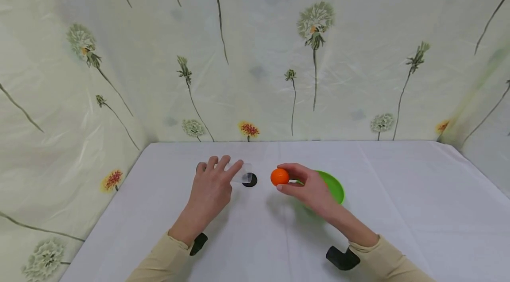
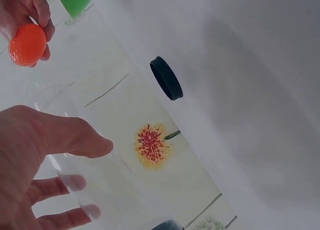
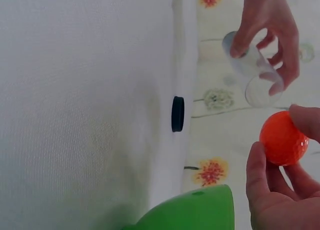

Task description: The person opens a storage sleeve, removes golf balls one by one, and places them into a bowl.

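Note:
My left hand [image 1: 211, 191] grips a clear plastic tube [image 3: 249, 69] above the table. The tube lies tilted, its open end towards the right hand and a dark base at the other end. My right hand [image 1: 311, 188] pinches an orange golf ball [image 1: 280, 177] between thumb and fingers, just off the tube's mouth and apart from it. On the table below sits a round black lid [image 2: 166, 79], partly seen through the tube in the head view. A green bowl [image 1: 334, 187] stands behind my right hand, which covers part of it.
A white cloth [image 1: 255, 246] covers the table. Behind it and at both sides hangs a pale curtain [image 1: 259, 52] with printed dandelions. Black wrist mounts [image 1: 342, 258] stick out under the sleeves.

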The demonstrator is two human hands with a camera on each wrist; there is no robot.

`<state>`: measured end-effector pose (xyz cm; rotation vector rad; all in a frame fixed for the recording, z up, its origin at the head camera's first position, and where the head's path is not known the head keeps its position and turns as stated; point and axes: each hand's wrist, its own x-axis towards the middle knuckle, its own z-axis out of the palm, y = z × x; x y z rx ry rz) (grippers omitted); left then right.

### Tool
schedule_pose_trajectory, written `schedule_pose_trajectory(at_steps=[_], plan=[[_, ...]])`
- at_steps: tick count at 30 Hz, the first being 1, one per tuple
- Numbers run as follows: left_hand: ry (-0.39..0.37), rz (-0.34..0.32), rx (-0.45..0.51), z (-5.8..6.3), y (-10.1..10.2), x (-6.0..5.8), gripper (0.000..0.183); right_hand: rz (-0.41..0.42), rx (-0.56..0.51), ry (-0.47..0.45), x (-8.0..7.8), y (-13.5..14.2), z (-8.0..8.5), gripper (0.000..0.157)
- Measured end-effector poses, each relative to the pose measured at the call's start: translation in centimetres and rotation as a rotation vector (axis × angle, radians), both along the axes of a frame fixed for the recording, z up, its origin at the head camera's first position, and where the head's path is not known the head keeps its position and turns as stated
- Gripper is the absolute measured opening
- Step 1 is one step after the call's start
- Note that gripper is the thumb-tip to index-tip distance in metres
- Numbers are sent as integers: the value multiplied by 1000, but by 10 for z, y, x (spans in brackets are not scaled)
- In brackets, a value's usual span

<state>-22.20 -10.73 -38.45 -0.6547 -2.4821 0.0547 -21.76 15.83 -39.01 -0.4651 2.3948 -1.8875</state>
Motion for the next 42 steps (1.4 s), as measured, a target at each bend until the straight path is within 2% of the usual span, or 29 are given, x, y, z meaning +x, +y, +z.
schedule_pose_trajectory(at_steps=[6, 15, 25, 34, 42], plan=[[-10, 5, 7, -1, -4, 0, 57, -9, -20, -27, 2, 12, 5, 48], [-25, 12, 30, -2, -8, 0, 57, -62, 113, 37, 5, 34, 7, 45], [-10, 1, 32, -4, -9, -2, 56, -85, 150, 56, 8, 57, 10, 49], [-14, 9, 28, -4, -11, -1, 56, -91, 161, 34, 10, 77, 8, 50], [-17, 9, 34, -6, -13, -1, 57, -145, 319, 100, 15, 91, 3, 46]])
